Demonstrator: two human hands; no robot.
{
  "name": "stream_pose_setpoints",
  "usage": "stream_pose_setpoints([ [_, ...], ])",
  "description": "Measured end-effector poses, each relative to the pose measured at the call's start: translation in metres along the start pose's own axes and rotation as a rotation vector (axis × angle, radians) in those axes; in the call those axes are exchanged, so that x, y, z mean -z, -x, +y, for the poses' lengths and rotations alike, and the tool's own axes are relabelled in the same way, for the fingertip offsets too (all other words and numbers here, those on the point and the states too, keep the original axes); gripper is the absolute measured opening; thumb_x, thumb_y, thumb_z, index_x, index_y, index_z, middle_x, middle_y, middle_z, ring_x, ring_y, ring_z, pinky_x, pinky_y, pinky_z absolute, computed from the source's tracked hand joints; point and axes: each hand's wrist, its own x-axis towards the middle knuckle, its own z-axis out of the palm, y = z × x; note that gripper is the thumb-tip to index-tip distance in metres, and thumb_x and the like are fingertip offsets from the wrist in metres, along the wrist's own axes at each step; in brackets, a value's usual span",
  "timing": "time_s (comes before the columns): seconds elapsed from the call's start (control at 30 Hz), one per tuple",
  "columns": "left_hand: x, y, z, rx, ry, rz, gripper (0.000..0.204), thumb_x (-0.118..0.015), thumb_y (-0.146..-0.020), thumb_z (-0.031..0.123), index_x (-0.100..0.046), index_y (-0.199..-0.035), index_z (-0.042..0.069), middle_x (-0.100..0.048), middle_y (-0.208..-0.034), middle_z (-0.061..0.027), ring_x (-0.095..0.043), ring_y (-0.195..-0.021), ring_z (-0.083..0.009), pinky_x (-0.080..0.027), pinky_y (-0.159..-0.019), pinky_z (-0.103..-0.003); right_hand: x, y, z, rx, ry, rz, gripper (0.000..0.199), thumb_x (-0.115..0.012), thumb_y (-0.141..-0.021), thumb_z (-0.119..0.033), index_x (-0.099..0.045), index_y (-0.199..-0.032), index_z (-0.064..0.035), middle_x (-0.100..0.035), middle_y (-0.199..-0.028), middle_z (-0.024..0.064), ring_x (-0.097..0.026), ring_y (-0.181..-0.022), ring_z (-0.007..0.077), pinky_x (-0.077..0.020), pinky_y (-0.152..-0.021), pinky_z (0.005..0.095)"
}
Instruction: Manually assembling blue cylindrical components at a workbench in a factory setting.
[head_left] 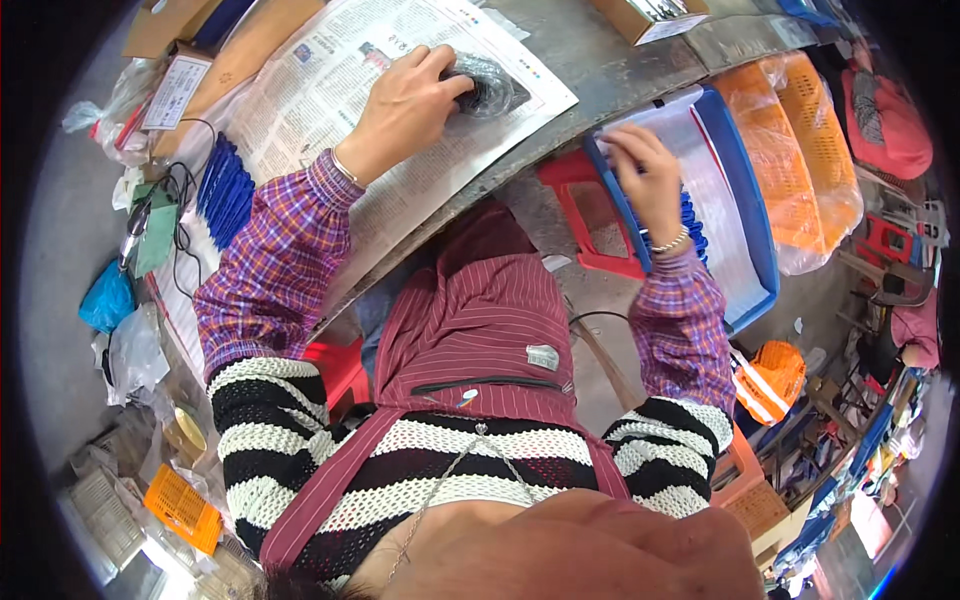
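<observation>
My left hand point(410, 105) is over newspaper point(330, 130) on the table, its fingers bent and closed at the edge of a dark round thing in transparent plastic point(490, 88). What the fingertips pinch, if anything, is hidden. To the right, my right hand point(645, 175) hovers over the near rim of a blue tray point(765, 270). Its slightly blurred fingers are loosely bent and apart, with nothing visible in them. Blue slender pieces point(692, 225) lie in the tray beside that wrist, on whitish sheeting. A red stool point(585, 215) stands under the tray.
More blue slender pieces point(222, 190) lie in a row left of the newspaper, next to a black cable point(185, 200). An open carton point(650, 18) sits at the table's far side. Orange crates point(775, 150) wrapped in plastic stand right of the tray. A person point(885, 125) sits beyond.
</observation>
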Motion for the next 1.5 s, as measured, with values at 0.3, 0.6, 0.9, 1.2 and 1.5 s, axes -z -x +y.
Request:
stream_pose_setpoints([
  [0.3,-0.009,-0.022,0.001,0.023,0.084,-0.039,0.016,-0.065,-0.074,0.006,-0.065,-0.090,0.007,-0.054,-0.083,-0.0108,-0.057,-0.082,-0.0305,-0.046,-0.070,-0.040,0.027,0.036,0.139,-0.110,0.599,-0.255,0.012,-0.060,-0.077,-0.010,-0.063,-0.087,-0.0027,-0.061,-0.088,0.0159,-0.061,-0.087,0.0354,-0.0502,-0.075,0.0442],
  [0.6,-0.004,-0.018,-0.010,0.068,0.174,-0.025,0.010,-0.063,-0.077,0.004,-0.063,-0.087,0.005,-0.057,-0.081,-0.0094,-0.059,-0.077,-0.0300,-0.046,-0.065,-0.039,0.008,0.019,0.142,0.025,0.683,-0.349,0.013,-0.063,-0.074,-0.013,-0.065,-0.086,-0.0083,-0.059,-0.091,0.0092,-0.058,-0.095,0.0290,-0.0460,-0.082,0.0416],
  [0.9,-0.003,-0.020,-0.009,0.148,0.377,-0.009,0.007,-0.063,-0.081,0.002,-0.062,-0.087,0.002,-0.065,-0.079,-0.0102,-0.063,-0.069,-0.0233,-0.048,-0.064,-0.031,0.006,0.005,0.145,0.035,0.694,-0.475,0.018,-0.070,-0.070,-0.014,-0.065,-0.087,-0.0106,-0.062,-0.090,0.0091,-0.059,-0.090,0.0302,-0.0485,-0.078,0.0423],
  [1.2,0.014,-0.026,0.016,0.286,0.666,-0.040,0.003,-0.060,-0.084,-0.001,-0.057,-0.084,-0.001,-0.066,-0.079,-0.0080,-0.065,-0.068,-0.0121,-0.048,-0.061,-0.023,0.036,0.029,0.129,0.087,0.380,-0.310,0.018,-0.062,-0.077,-0.007,-0.055,-0.094,-0.0078,-0.060,-0.085,0.0099,-0.059,-0.086,0.0315,-0.0468,-0.076,0.0411],
  [1.5,0.020,0.004,0.018,0.333,0.819,-0.052,0.016,-0.063,-0.082,-0.004,-0.064,-0.097,0.000,-0.065,-0.084,-0.0027,-0.062,-0.077,-0.0079,-0.049,-0.069,-0.021,0.033,0.053,0.025,-0.062,-0.096,-0.086,0.024,-0.059,-0.081,-0.004,-0.060,-0.105,-0.0014,-0.062,-0.094,0.0151,-0.061,-0.086,0.0318,-0.0488,-0.076,0.0353],
])
